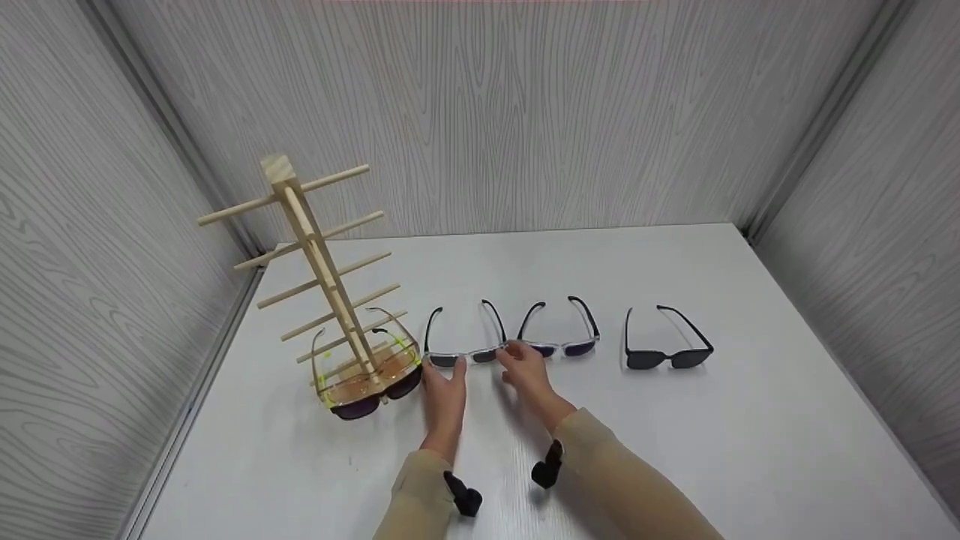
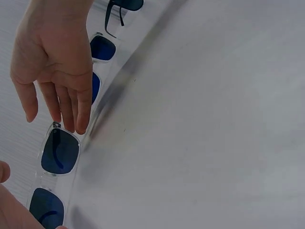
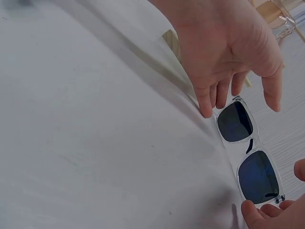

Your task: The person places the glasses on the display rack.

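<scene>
In the head view, the clear-framed sunglasses (image 1: pixel 469 355) lie at centre, their long axis running almost level across the frame — left hand (image 1: pixel 445 394) at the left end, right hand (image 1: pixel 527 373) at the right, neither plainly nearer. The temples point up the frame.

The left wrist view shows what the head view hides: the right hand's fingers extended, tips at a hinge, thumb apart.

The right wrist view, upper right, shows the left hand similarly spread, fingertips beside a lens.
</scene>
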The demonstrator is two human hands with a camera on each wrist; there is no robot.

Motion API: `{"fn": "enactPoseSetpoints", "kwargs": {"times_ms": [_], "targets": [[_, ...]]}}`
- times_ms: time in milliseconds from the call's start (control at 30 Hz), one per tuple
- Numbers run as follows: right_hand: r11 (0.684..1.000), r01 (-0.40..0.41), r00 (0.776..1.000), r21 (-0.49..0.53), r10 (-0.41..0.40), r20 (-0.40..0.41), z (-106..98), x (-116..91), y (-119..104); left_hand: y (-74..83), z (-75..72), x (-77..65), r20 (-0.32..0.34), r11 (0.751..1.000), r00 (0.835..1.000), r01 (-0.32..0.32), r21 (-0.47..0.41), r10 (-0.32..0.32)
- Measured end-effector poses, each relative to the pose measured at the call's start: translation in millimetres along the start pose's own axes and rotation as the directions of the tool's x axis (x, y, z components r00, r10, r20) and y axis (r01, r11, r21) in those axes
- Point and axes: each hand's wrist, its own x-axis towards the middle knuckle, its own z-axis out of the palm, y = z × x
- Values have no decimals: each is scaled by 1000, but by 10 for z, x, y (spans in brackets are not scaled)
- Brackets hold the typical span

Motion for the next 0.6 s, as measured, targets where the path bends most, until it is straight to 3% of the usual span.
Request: {"fn": "enactPoseSetpoints", "kwargs": {"times_ms": [267,467,600], "targets": [[999,-22,1000,24,22,-7,52,10,-3,9,31,64,-5,1000,1000,-18,2,18],[1000,-28,1000,-11,28,-3,74,39,-18,25,65,88,1,999,999,38,4,-39],[1000,-6,1000,-21,6,-19,69,29,-36,28,87,81,-2,999,999,32,-1,-32]]}}
